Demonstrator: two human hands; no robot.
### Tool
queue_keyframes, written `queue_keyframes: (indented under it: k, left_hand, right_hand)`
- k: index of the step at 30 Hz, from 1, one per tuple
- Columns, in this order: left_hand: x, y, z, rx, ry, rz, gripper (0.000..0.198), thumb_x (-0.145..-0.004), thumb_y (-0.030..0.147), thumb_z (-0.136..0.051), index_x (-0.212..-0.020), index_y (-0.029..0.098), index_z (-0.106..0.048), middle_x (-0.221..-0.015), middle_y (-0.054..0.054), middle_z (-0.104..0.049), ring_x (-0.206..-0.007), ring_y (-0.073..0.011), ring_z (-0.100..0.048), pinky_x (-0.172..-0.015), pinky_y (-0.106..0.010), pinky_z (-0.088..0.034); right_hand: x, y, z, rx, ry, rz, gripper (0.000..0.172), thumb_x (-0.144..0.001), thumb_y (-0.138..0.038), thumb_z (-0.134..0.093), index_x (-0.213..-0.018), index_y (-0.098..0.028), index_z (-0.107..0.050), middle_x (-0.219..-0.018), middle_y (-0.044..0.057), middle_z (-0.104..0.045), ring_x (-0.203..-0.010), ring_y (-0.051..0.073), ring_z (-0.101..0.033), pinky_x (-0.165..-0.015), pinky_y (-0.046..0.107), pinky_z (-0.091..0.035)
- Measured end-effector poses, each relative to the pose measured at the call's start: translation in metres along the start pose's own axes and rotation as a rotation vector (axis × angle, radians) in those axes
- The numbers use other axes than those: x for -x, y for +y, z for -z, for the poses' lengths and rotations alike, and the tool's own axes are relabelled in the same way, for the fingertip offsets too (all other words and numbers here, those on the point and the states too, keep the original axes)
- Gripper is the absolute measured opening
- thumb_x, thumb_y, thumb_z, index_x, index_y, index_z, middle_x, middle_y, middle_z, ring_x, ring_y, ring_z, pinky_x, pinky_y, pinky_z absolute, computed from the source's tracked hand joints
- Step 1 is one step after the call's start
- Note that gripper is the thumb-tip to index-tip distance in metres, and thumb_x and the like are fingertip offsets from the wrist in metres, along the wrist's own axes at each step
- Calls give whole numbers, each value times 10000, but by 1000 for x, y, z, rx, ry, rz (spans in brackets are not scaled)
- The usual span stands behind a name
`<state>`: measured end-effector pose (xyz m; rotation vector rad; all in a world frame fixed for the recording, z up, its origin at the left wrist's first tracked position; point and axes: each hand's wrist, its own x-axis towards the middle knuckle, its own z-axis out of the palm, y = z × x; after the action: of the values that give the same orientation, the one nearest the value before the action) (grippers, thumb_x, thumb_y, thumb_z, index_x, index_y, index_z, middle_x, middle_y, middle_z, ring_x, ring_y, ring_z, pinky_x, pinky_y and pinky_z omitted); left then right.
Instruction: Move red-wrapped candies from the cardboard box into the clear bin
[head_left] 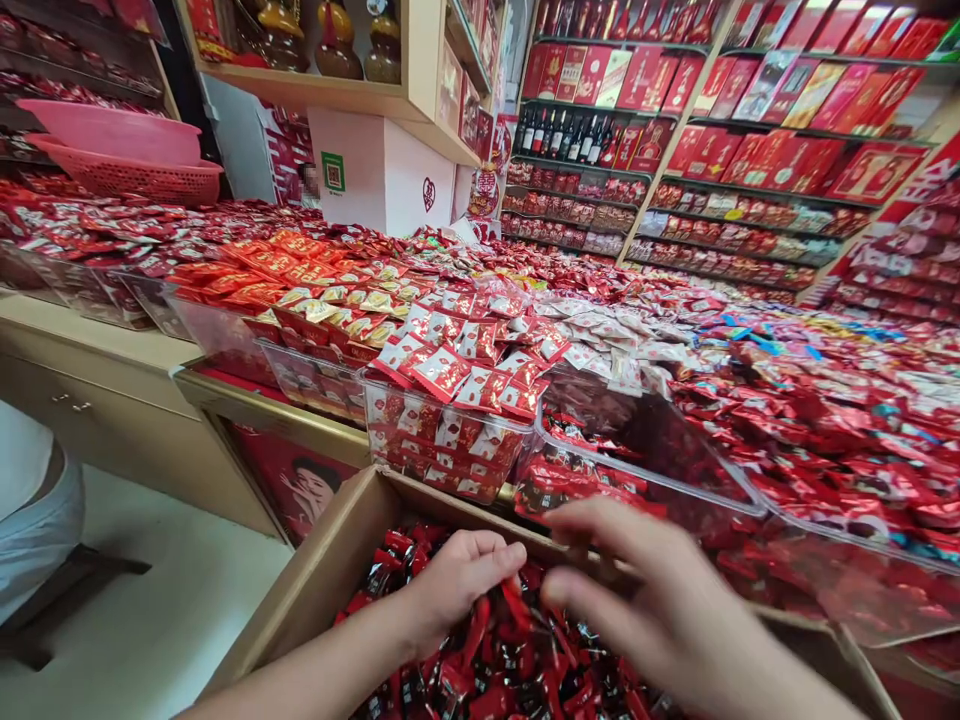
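Note:
A cardboard box [311, 575] stands in front of me, filled with small red and dark wrapped candies [457, 685]. Over the pile, my left hand [465, 585] is closed, thumb pressed to the fingers, with red-wrapped candies in its grip. To its right hovers my right hand [652, 590], smeared a little by motion, thumb and fingers apart and nothing visible between them. Just past the box is a clear plastic bin [645, 460] with a low layer of red packets. Beside that one, another clear bin [450, 455] is heaped with red and white packets.
Rows of bins with wrapped sweets [817, 420] spread along the counter. Pink plastic baskets [127, 160] sit at the back left. Shelves [645, 180] hold bottles and red boxes. On the left, a seated person [34, 520] is partly visible near a cabinet [112, 390].

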<state>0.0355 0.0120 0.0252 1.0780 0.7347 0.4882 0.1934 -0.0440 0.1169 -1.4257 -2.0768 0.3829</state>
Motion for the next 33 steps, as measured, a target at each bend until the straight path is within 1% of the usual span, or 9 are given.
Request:
queue_keyframes:
  k: [2,4,6,10,15,19,24,30,33]
  left_hand:
    - [1,-1,-1,123,-22,59,349,-656,484,-529,-600,146,-463,-445,46,-479,-347,-45,-358,-387,-177,-262]
    - [0,-5,-2,183,-49,98,320,-692,465,-498,-653,149,-474,-470,39,-504,-340,-43,-366,-392,-180,-276]
    - [0,-9,-3,202,-71,101,306,-717,460,-469,-717,154,-487,-490,43,-507,-339,-39,-368,-398,-181,-283]
    - [-1,-11,-9,48,-51,42,313,-683,461,-521,-760,158,-507,-493,66,-475,-355,-32,-356,-392,-173,-254]
    - [0,-11,-13,-112,60,-31,252,-653,375,-581,-620,137,-504,-517,47,-508,-490,-52,-423,-503,-174,-315]
    - [-1,-15,-12,-77,41,26,265,-681,401,-538,-625,148,-482,-515,50,-499,-401,-36,-378,-415,-168,-260]
    - [-5,-17,-5,109,41,34,380,-727,512,-404,-772,152,-518,-524,43,-486,-368,-41,-367,-394,-176,-259]
    - [-10,-23,3,191,106,99,364,-712,483,-438,-753,133,-528,-527,42,-482,-366,-34,-371,-402,-175,-273]
    - [-10,-26,3,145,79,104,350,-708,470,-445,-743,131,-523,-528,38,-486,-370,-36,-367,-398,-175,-262]
  right_hand:
    - [27,7,-33,-152,-81,-46,407,-701,-335,-559,-1085,-243,-462,-1044,56,-560,-922,197,-517,-787,313,-424]
    - [42,17,-56,-340,-81,-159,316,-752,-312,-500,-1057,-234,-473,-1055,62,-553,-935,193,-513,-831,334,-398]
    - [48,25,-68,-600,-70,-306,216,-793,-308,-438,-980,-219,-499,-970,57,-584,-856,170,-542,-779,316,-428]
    - [50,29,-72,-1040,-32,-519,298,-742,-394,-498,-961,-190,-491,-767,24,-593,-665,135,-550,-573,258,-462]
    - [52,32,-77,-1137,-13,-653,314,-721,-415,-518,-932,-182,-506,-766,12,-565,-658,122,-519,-542,235,-436]
    - [52,36,-75,-939,-69,-522,200,-763,-341,-485,-858,-171,-529,-784,19,-568,-711,134,-514,-620,250,-430]
    - [51,17,-35,-450,36,-313,144,-773,-296,-470,-866,-219,-548,-863,32,-597,-815,182,-542,-718,296,-437]
    - [-3,8,65,143,548,-162,211,-726,-324,-513,-926,-268,-551,-862,20,-610,-767,198,-564,-685,332,-445]
    - [-49,48,89,323,266,-339,133,-710,-290,-519,-781,-202,-589,-675,19,-606,-605,163,-547,-557,289,-429]
